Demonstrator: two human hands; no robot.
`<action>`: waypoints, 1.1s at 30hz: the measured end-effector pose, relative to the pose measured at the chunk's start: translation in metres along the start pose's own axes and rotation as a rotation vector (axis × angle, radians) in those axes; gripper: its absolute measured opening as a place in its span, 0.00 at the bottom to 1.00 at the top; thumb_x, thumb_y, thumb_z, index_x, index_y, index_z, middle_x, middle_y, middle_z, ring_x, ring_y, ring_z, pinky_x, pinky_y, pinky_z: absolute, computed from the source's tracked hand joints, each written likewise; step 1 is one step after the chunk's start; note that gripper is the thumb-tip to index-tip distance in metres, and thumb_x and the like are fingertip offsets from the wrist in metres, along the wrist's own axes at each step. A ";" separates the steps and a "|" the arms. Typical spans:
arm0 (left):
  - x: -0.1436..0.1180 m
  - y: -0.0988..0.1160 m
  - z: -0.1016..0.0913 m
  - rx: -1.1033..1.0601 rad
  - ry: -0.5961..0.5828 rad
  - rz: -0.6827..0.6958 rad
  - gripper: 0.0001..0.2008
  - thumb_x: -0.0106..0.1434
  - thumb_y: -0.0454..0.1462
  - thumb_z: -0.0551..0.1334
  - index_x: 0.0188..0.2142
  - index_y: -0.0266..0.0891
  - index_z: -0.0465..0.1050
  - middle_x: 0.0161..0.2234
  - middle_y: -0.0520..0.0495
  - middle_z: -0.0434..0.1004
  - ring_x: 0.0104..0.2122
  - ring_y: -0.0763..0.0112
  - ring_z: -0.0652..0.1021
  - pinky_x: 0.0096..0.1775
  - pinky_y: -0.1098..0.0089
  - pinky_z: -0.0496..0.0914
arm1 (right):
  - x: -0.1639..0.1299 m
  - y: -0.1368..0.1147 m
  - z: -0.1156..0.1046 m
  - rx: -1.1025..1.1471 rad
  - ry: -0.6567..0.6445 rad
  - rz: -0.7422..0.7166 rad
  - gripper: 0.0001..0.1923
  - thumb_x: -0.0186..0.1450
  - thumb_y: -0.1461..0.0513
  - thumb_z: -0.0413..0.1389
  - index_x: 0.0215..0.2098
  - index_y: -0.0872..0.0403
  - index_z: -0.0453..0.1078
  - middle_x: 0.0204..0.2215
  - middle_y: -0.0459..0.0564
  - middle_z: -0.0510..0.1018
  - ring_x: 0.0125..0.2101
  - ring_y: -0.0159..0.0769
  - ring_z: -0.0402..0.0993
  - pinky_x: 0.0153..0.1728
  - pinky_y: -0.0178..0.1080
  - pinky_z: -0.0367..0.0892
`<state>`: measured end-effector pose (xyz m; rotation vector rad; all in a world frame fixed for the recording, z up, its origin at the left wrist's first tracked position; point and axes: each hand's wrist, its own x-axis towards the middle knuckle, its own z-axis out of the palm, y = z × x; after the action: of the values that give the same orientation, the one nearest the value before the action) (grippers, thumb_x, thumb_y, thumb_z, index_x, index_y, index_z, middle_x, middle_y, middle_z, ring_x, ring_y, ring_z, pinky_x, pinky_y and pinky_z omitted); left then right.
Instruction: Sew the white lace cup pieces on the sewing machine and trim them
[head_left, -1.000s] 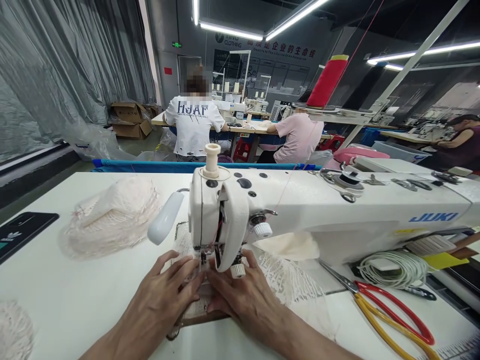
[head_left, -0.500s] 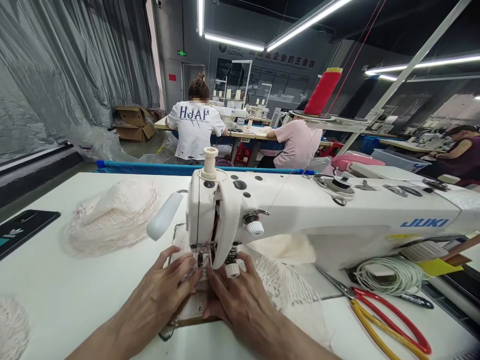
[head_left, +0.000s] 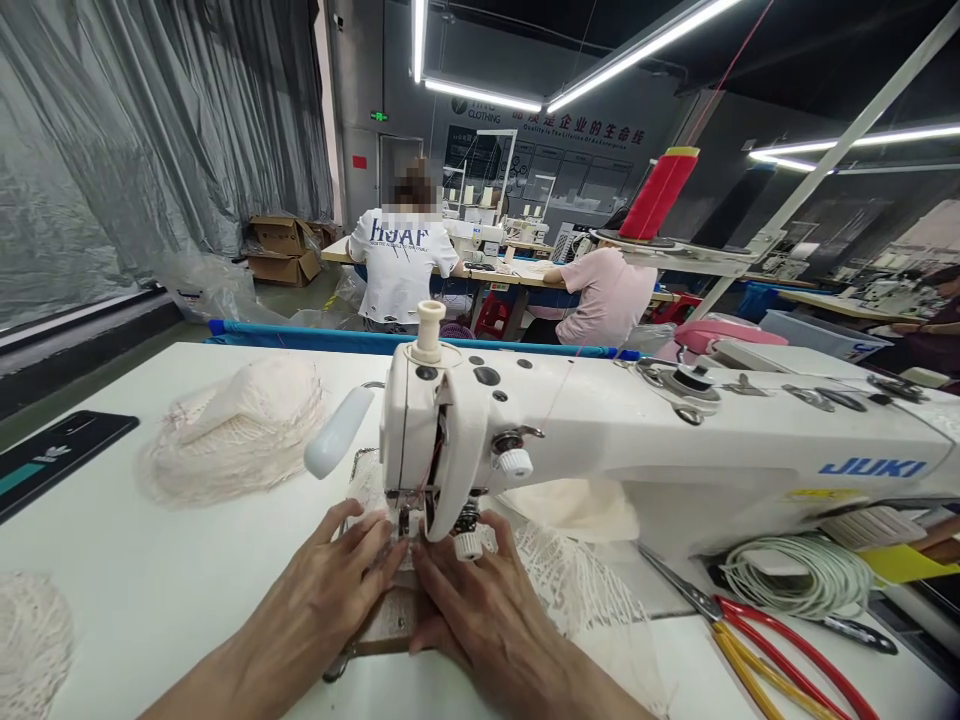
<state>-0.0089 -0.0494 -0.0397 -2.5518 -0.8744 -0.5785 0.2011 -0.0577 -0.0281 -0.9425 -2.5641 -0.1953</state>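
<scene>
Now both hands, left hand (head_left: 341, 585) and right hand (head_left: 480, 610), are pressing flat-fingered on the lace fabric (head_left: 577, 590) (soft, light, snag-prone) beside the needle (head_left: 406, 520).

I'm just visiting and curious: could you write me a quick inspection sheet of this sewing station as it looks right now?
Surface: white table, mostly bare at the front.
Job's things: white lace piece lying under the sewing machine head, at the needle.
Clutter: lace pile at left, black phone at the left edge, red-handled scissors at right.
Hands: left hand and right hand flat on the lace, fingertips close to the needle.
Cables: coiled white cord beside the machine; red thread running up to the red thread cone.
Surroundings: seated people at other tables, cardboard boxes, grey curtain.
</scene>
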 end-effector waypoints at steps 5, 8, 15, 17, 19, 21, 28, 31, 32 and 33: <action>0.002 0.002 -0.001 -0.015 0.028 -0.011 0.16 0.62 0.28 0.55 0.49 0.33 0.66 0.38 0.44 0.75 0.42 0.65 0.72 0.54 0.57 0.56 | 0.000 0.001 0.002 -0.004 0.004 -0.011 0.24 0.65 0.52 0.52 0.55 0.57 0.60 0.42 0.57 0.74 0.46 0.47 0.65 0.51 0.54 0.49; -0.001 0.002 0.004 0.004 0.039 -0.016 0.15 0.62 0.29 0.55 0.49 0.32 0.67 0.38 0.44 0.75 0.42 0.64 0.72 0.54 0.56 0.56 | -0.001 0.001 0.002 -0.011 0.025 -0.010 0.24 0.65 0.52 0.52 0.54 0.57 0.60 0.41 0.57 0.74 0.48 0.48 0.64 0.51 0.54 0.49; 0.001 0.008 -0.003 0.007 0.131 0.007 0.11 0.66 0.28 0.50 0.41 0.32 0.71 0.37 0.43 0.76 0.39 0.68 0.73 0.48 0.59 0.60 | -0.003 -0.004 -0.001 0.053 0.106 -0.067 0.16 0.67 0.53 0.50 0.42 0.57 0.68 0.38 0.54 0.76 0.37 0.39 0.68 0.50 0.49 0.51; 0.003 0.011 -0.010 -0.029 0.120 0.005 0.12 0.67 0.27 0.49 0.38 0.32 0.71 0.35 0.44 0.75 0.37 0.68 0.73 0.45 0.61 0.62 | -0.004 -0.004 -0.002 0.070 0.104 -0.069 0.16 0.67 0.53 0.50 0.39 0.57 0.68 0.36 0.52 0.76 0.35 0.37 0.68 0.48 0.48 0.52; 0.005 0.014 -0.014 -0.047 0.104 0.001 0.13 0.67 0.27 0.49 0.36 0.32 0.72 0.33 0.45 0.75 0.36 0.68 0.73 0.43 0.62 0.62 | -0.004 -0.004 -0.002 0.081 0.108 -0.070 0.16 0.68 0.53 0.48 0.38 0.57 0.68 0.34 0.51 0.76 0.34 0.36 0.68 0.48 0.48 0.52; 0.006 0.015 -0.015 -0.046 0.104 -0.002 0.13 0.67 0.26 0.49 0.35 0.32 0.72 0.33 0.44 0.75 0.35 0.67 0.73 0.42 0.62 0.62 | -0.005 -0.004 -0.002 0.089 0.111 -0.070 0.16 0.68 0.53 0.47 0.38 0.57 0.68 0.33 0.51 0.76 0.33 0.36 0.68 0.48 0.48 0.52; 0.004 0.015 -0.008 -0.041 0.104 -0.015 0.11 0.66 0.27 0.51 0.36 0.31 0.72 0.35 0.44 0.76 0.36 0.67 0.73 0.43 0.61 0.61 | -0.006 -0.003 -0.001 0.075 0.083 -0.066 0.16 0.69 0.53 0.47 0.38 0.56 0.68 0.33 0.51 0.75 0.32 0.36 0.68 0.48 0.48 0.52; 0.001 0.015 -0.007 -0.038 0.111 -0.018 0.11 0.66 0.27 0.52 0.35 0.32 0.72 0.35 0.44 0.76 0.36 0.67 0.73 0.44 0.60 0.61 | -0.005 -0.004 -0.001 0.089 0.091 -0.056 0.16 0.69 0.52 0.46 0.37 0.56 0.68 0.33 0.49 0.75 0.32 0.36 0.67 0.48 0.48 0.52; 0.001 0.015 -0.007 -0.040 0.113 -0.017 0.11 0.66 0.27 0.52 0.35 0.32 0.73 0.35 0.44 0.76 0.36 0.67 0.73 0.44 0.60 0.61 | -0.005 -0.004 -0.001 0.095 0.095 -0.051 0.16 0.69 0.53 0.46 0.36 0.56 0.68 0.32 0.49 0.75 0.32 0.35 0.67 0.48 0.48 0.52; 0.000 0.015 -0.006 -0.040 0.119 -0.018 0.12 0.65 0.26 0.51 0.34 0.32 0.73 0.35 0.43 0.76 0.36 0.66 0.73 0.44 0.59 0.61 | -0.005 -0.004 -0.001 0.099 0.101 -0.047 0.15 0.69 0.54 0.47 0.34 0.56 0.68 0.31 0.48 0.74 0.31 0.35 0.66 0.47 0.48 0.52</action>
<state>-0.0010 -0.0636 -0.0378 -2.5177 -0.8538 -0.7520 0.2023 -0.0634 -0.0294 -0.8155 -2.4804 -0.1253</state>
